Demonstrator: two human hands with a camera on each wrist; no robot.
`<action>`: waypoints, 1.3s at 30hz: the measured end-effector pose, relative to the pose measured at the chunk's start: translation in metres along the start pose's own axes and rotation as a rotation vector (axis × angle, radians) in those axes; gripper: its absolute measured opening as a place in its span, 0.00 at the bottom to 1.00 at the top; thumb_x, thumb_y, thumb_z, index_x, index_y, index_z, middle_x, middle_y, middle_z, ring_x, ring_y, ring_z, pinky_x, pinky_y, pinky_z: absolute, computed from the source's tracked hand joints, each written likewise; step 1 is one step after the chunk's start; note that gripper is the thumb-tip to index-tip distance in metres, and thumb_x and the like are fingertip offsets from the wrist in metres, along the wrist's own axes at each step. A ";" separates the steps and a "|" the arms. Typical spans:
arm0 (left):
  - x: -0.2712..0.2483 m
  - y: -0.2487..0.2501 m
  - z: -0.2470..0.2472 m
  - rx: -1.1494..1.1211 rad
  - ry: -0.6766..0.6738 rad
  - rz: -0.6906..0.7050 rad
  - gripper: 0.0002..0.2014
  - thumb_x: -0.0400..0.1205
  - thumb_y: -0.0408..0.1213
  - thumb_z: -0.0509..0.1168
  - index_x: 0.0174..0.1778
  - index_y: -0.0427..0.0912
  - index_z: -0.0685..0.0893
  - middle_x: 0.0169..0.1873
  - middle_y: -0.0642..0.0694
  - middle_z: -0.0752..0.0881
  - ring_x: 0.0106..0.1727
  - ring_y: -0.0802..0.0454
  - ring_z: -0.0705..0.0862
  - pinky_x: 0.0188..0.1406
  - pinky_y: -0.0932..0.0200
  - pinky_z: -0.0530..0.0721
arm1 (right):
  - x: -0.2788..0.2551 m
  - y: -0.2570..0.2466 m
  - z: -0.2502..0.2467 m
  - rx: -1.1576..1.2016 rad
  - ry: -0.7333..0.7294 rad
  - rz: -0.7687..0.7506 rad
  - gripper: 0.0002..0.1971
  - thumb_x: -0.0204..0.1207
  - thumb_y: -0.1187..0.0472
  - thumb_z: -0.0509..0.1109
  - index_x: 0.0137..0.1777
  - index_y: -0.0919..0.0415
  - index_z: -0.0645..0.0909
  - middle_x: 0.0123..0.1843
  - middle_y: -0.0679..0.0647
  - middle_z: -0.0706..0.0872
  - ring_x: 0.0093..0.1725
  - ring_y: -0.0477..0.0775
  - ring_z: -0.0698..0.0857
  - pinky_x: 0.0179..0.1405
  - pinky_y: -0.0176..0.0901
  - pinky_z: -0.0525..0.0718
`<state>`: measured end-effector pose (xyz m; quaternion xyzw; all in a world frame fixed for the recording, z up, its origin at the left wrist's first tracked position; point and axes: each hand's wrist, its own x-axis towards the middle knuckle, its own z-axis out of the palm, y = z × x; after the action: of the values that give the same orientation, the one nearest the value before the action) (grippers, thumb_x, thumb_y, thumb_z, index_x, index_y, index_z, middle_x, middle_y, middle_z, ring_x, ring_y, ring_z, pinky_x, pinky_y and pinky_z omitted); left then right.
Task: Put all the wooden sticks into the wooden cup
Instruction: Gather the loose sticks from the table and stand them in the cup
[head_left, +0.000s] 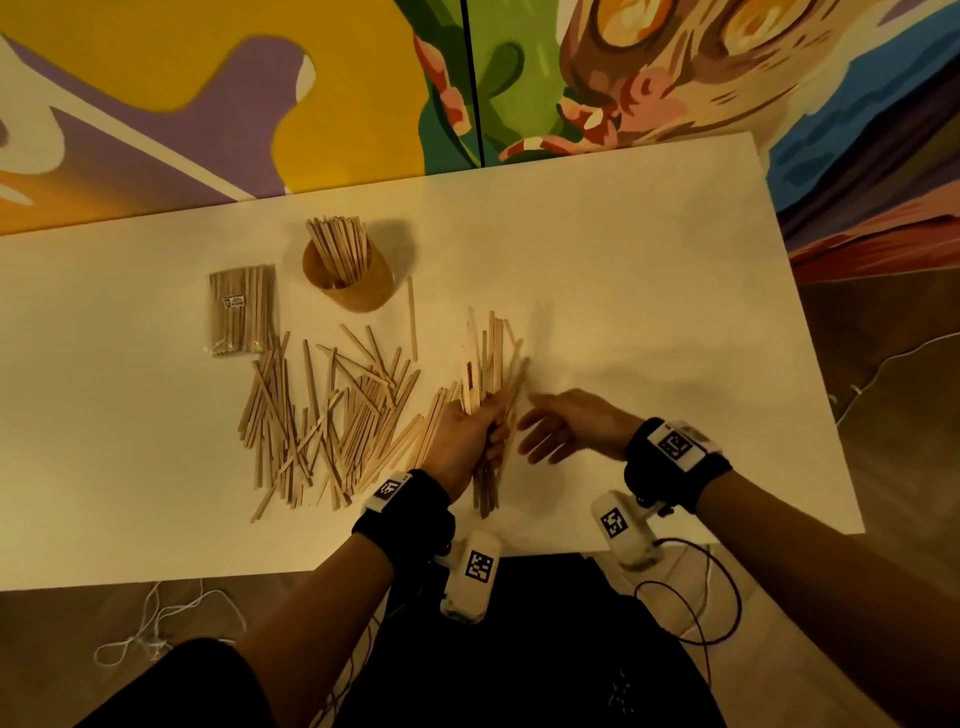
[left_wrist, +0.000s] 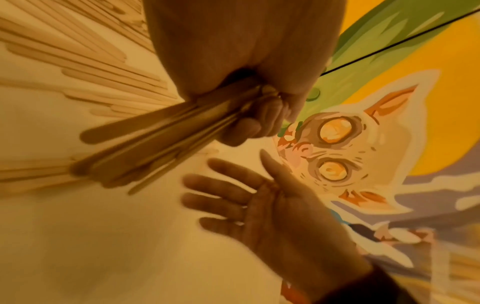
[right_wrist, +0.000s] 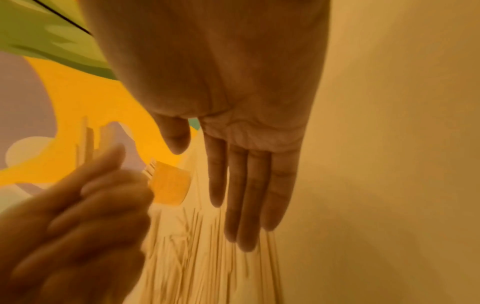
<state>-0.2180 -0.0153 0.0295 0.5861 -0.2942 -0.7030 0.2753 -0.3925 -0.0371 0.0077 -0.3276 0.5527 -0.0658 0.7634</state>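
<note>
A wooden cup (head_left: 358, 283) stands at the table's back left with several sticks upright in it; it shows small and blurred in the right wrist view (right_wrist: 170, 186). My left hand (head_left: 467, 436) grips a bundle of wooden sticks (head_left: 488, 364) that fans out above the table, also seen in the left wrist view (left_wrist: 155, 144). My right hand (head_left: 561, 428) is just right of the bundle, fingers straight, holding nothing (right_wrist: 246, 185). A loose pile of sticks (head_left: 332, 421) lies on the table left of my hands.
A wrapped pack of sticks (head_left: 241, 309) lies left of the cup. One single stick (head_left: 413, 317) lies right of the cup. The white table (head_left: 649, 286) runs right to an angled edge, with a painted wall behind it.
</note>
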 end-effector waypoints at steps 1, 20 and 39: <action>-0.002 -0.003 -0.001 0.032 -0.021 -0.035 0.21 0.86 0.45 0.63 0.26 0.46 0.71 0.20 0.50 0.67 0.19 0.54 0.64 0.20 0.61 0.68 | 0.000 -0.006 -0.008 -0.027 0.040 -0.044 0.29 0.85 0.44 0.57 0.60 0.72 0.82 0.51 0.69 0.90 0.51 0.69 0.89 0.45 0.49 0.85; -0.014 -0.011 0.008 0.157 -0.171 -0.255 0.17 0.84 0.39 0.63 0.30 0.45 0.68 0.20 0.51 0.64 0.19 0.55 0.58 0.19 0.63 0.58 | 0.001 -0.063 0.031 -0.823 -0.184 -0.400 0.14 0.83 0.53 0.66 0.61 0.60 0.86 0.56 0.47 0.87 0.56 0.44 0.83 0.58 0.38 0.77; 0.007 0.022 0.003 -0.355 0.182 0.325 0.17 0.87 0.35 0.60 0.32 0.45 0.68 0.22 0.52 0.64 0.24 0.55 0.63 0.24 0.60 0.64 | -0.005 -0.002 0.034 0.343 -0.294 0.146 0.28 0.86 0.46 0.53 0.59 0.74 0.79 0.54 0.74 0.86 0.54 0.69 0.88 0.52 0.50 0.88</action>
<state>-0.2214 -0.0353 0.0415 0.5343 -0.2305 -0.6344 0.5088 -0.3632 -0.0217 0.0187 -0.1585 0.4386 -0.0549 0.8829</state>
